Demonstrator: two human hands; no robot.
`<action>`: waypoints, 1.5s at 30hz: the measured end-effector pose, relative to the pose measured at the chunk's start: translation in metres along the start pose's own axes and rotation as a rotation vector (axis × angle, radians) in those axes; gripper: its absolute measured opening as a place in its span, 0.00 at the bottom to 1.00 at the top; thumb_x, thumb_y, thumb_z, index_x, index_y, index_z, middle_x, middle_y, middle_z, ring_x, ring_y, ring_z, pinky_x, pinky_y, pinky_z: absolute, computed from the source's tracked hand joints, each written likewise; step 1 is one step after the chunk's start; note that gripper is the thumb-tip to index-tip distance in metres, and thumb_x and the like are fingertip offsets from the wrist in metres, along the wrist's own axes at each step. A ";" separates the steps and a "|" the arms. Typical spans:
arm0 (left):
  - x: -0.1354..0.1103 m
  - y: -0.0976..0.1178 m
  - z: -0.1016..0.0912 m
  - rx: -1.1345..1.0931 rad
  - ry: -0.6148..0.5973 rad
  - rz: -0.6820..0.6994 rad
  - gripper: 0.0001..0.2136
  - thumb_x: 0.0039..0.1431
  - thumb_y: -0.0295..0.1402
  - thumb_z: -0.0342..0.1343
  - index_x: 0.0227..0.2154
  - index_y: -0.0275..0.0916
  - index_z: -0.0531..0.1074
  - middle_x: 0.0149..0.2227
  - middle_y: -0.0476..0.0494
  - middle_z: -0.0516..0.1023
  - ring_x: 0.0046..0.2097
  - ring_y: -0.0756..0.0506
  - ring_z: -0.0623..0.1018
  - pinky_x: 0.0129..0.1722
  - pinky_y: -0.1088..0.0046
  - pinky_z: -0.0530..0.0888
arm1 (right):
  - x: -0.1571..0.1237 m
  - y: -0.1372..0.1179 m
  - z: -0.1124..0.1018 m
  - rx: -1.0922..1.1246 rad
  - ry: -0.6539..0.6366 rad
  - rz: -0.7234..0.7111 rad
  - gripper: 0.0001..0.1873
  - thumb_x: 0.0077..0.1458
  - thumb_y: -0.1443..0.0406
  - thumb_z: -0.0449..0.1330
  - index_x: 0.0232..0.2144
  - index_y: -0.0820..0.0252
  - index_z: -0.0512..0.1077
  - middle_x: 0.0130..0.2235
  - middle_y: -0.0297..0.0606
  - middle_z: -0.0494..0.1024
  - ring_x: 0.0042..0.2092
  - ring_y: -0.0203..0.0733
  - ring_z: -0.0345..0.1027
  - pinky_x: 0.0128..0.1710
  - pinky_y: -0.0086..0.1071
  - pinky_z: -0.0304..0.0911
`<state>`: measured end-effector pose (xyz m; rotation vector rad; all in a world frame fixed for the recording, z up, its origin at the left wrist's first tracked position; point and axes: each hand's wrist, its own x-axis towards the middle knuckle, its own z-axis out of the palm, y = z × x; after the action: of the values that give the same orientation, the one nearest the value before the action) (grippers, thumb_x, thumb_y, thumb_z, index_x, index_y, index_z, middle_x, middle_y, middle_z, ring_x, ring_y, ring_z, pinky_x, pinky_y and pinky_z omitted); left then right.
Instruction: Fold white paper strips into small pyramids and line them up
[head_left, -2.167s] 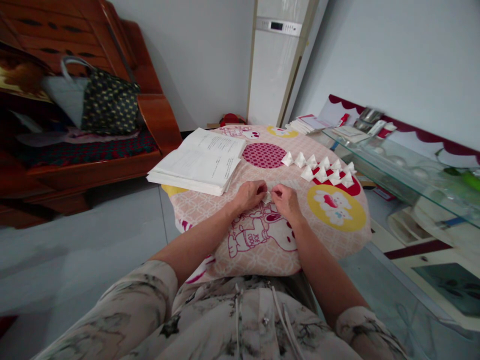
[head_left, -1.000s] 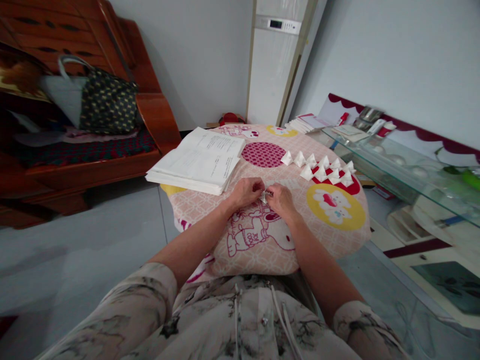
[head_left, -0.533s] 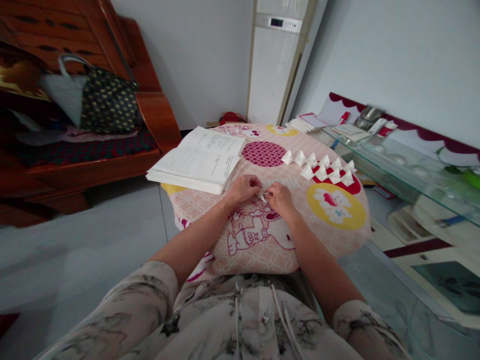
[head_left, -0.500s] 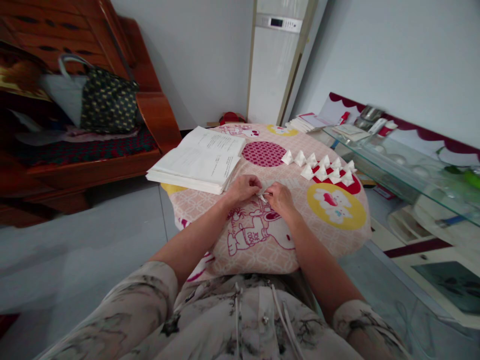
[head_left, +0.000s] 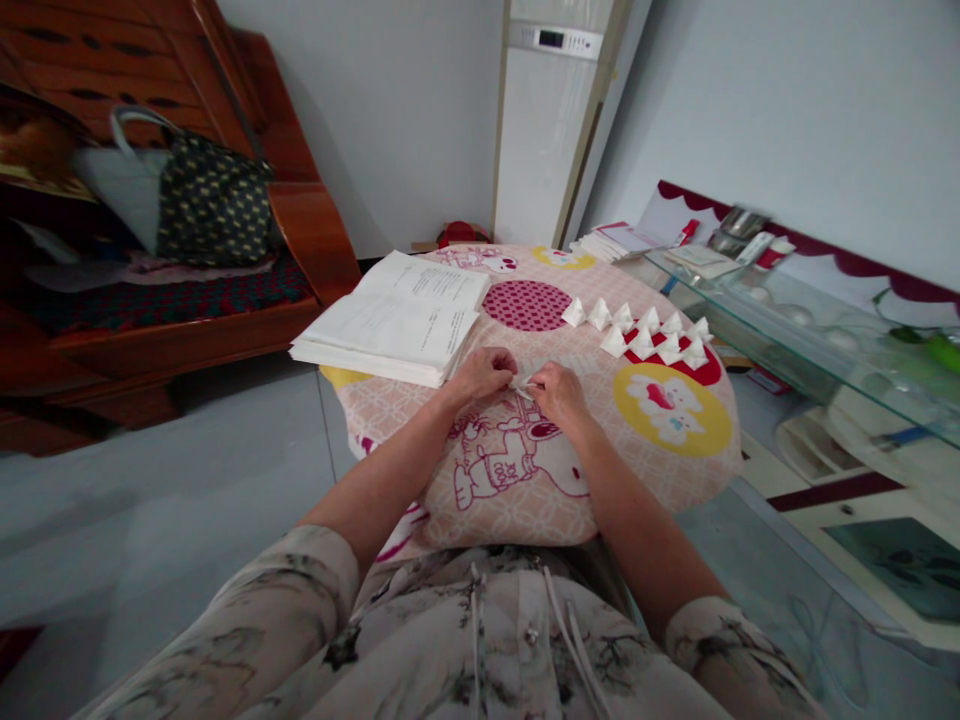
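Observation:
My left hand (head_left: 484, 372) and my right hand (head_left: 556, 388) meet over the middle of a round table covered by a pink cartoon cloth (head_left: 525, 490). Both pinch a small white folded paper piece (head_left: 524, 384) between their fingertips, just above the cloth. Most of that piece is hidden by my fingers. Farther back on the right lie several small white folded paper shapes (head_left: 643, 337) in two rows.
A thick stack of printed white sheets (head_left: 394, 320) lies on the table's far left. A wooden bench (head_left: 187, 320) with a dotted bag (head_left: 211, 205) stands left. A glass shelf (head_left: 795, 330) with oddments runs along the right; a white floor unit (head_left: 541, 120) stands behind.
Both hands have drawn closer together and shifted slightly left on the cloth, still working the small paper piece. The view has tilted a little.

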<state>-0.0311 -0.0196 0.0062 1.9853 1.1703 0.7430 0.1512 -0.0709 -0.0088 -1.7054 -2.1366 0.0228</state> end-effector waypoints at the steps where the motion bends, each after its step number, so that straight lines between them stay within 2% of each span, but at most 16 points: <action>1: 0.001 0.000 0.001 -0.014 -0.002 -0.014 0.07 0.46 0.27 0.54 0.28 0.38 0.76 0.23 0.51 0.75 0.29 0.48 0.74 0.29 0.75 0.69 | 0.000 0.000 0.000 -0.001 0.001 -0.001 0.09 0.59 0.69 0.62 0.30 0.59 0.83 0.35 0.42 0.79 0.36 0.42 0.70 0.37 0.33 0.61; 8: 0.006 0.003 0.011 -0.077 0.045 -0.132 0.04 0.53 0.30 0.56 0.25 0.38 0.73 0.19 0.52 0.73 0.24 0.50 0.74 0.25 0.77 0.68 | -0.002 -0.004 0.001 -0.016 -0.014 0.033 0.10 0.60 0.69 0.61 0.30 0.60 0.82 0.36 0.43 0.78 0.38 0.43 0.70 0.40 0.34 0.62; 13: 0.001 0.004 0.011 -0.165 0.032 -0.141 0.06 0.58 0.32 0.56 0.26 0.38 0.72 0.19 0.52 0.74 0.22 0.50 0.74 0.23 0.78 0.67 | -0.006 -0.006 0.000 -0.019 -0.015 0.024 0.12 0.62 0.70 0.60 0.28 0.59 0.80 0.36 0.44 0.77 0.40 0.45 0.69 0.42 0.35 0.62; 20: -0.006 0.006 0.008 -0.334 0.074 -0.041 0.13 0.61 0.43 0.57 0.28 0.37 0.72 0.23 0.49 0.75 0.26 0.49 0.77 0.27 0.75 0.73 | -0.014 -0.015 -0.011 -0.084 0.150 -0.082 0.16 0.65 0.71 0.54 0.31 0.58 0.79 0.42 0.48 0.77 0.47 0.50 0.66 0.46 0.38 0.63; 24: -0.008 0.008 0.005 -0.359 0.033 0.078 0.15 0.57 0.45 0.61 0.33 0.36 0.75 0.31 0.45 0.79 0.31 0.48 0.78 0.31 0.72 0.76 | -0.015 -0.017 -0.010 -0.080 0.234 -0.092 0.14 0.65 0.70 0.53 0.36 0.59 0.79 0.48 0.50 0.76 0.50 0.51 0.65 0.49 0.40 0.64; 29: -0.009 0.010 0.006 -0.159 0.061 0.134 0.13 0.52 0.39 0.64 0.36 0.35 0.78 0.33 0.45 0.81 0.34 0.48 0.77 0.35 0.72 0.74 | -0.015 -0.014 -0.006 -0.027 0.260 -0.064 0.11 0.62 0.71 0.55 0.39 0.59 0.78 0.54 0.50 0.74 0.53 0.52 0.65 0.51 0.41 0.66; 33: -0.010 0.011 0.008 -0.165 0.038 0.118 0.11 0.52 0.33 0.61 0.37 0.35 0.78 0.35 0.45 0.82 0.35 0.48 0.78 0.36 0.72 0.73 | -0.015 -0.013 -0.006 -0.009 0.211 -0.031 0.10 0.62 0.72 0.55 0.40 0.61 0.76 0.55 0.54 0.73 0.54 0.53 0.66 0.52 0.41 0.66; 37: -0.009 0.011 0.010 -0.176 0.028 0.087 0.11 0.51 0.29 0.59 0.38 0.35 0.79 0.37 0.45 0.82 0.34 0.49 0.77 0.34 0.74 0.73 | -0.015 -0.013 -0.004 -0.029 0.227 -0.044 0.11 0.61 0.73 0.55 0.40 0.59 0.76 0.54 0.51 0.74 0.53 0.51 0.67 0.51 0.40 0.67; 45: -0.011 0.015 0.016 -0.165 0.090 -0.025 0.07 0.54 0.27 0.56 0.33 0.35 0.79 0.31 0.47 0.82 0.30 0.50 0.77 0.32 0.77 0.73 | -0.015 -0.015 0.001 -0.056 0.245 -0.082 0.11 0.61 0.72 0.54 0.39 0.60 0.76 0.53 0.51 0.75 0.51 0.51 0.69 0.49 0.40 0.69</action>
<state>-0.0166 -0.0386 0.0075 1.8150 1.1447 0.8944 0.1394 -0.0885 -0.0098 -1.5598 -2.0378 -0.2584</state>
